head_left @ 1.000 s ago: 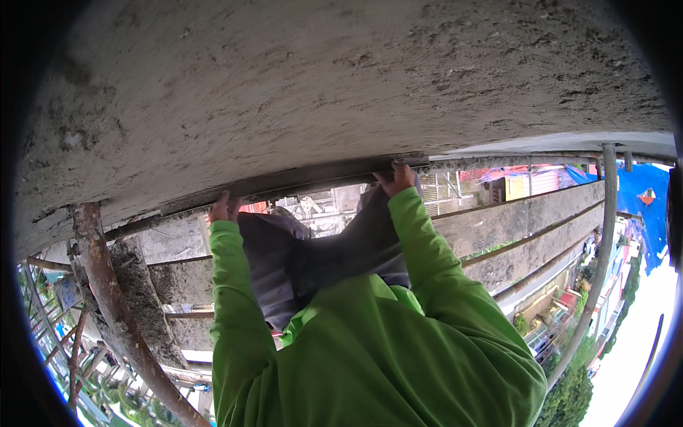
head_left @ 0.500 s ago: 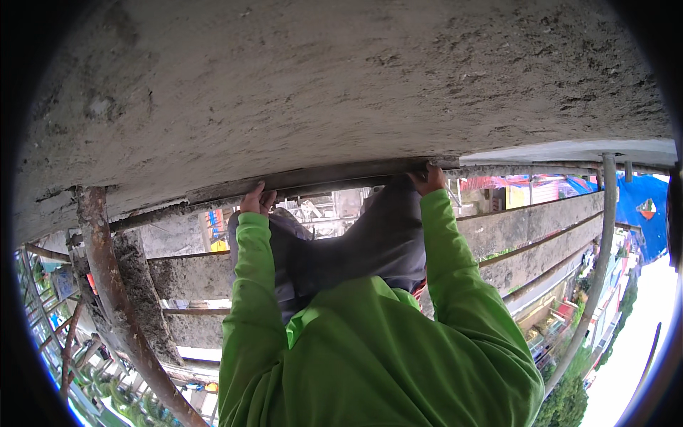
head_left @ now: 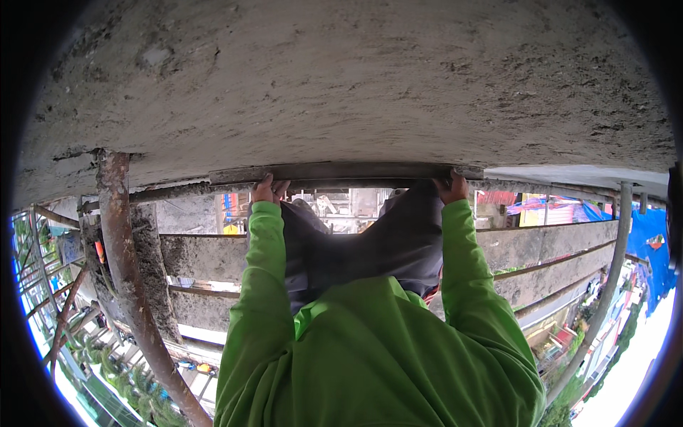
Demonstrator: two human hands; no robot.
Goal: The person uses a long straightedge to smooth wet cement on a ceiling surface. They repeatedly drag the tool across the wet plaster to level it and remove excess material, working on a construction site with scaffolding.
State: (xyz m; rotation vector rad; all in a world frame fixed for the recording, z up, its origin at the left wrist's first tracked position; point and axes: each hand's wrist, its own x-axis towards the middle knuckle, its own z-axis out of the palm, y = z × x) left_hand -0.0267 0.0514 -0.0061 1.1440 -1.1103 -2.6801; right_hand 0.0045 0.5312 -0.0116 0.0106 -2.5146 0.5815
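Observation:
A long, straight grey bar [head_left: 348, 171], like a plasterer's straightedge, lies flat along the rough cement-coated wall [head_left: 341, 92]. Toward its left end, my left hand [head_left: 267, 191] is closed on its near edge, thumb up and fingers curled under. My right hand [head_left: 451, 189] grips the same edge toward the right end, with fingertips over the bar. Both arms, in green sleeves, reach out about shoulder-width apart. The undersides of the fingers are partly hidden. Fresh-looking smear marks and rougher pitted patches show on the wall past the bar.
Weathered scaffold planks [head_left: 203, 257] run below me, with gaps showing the ground far beneath. A rusty pole [head_left: 128, 263] rises at left, and a grey pole [head_left: 605, 285] at right. Blue sheeting [head_left: 647, 228] hangs at far right.
The bar and both hands now appear farther right and more level in view, as the whole view has shifted and turned. Both hands keep their hold on the bar.

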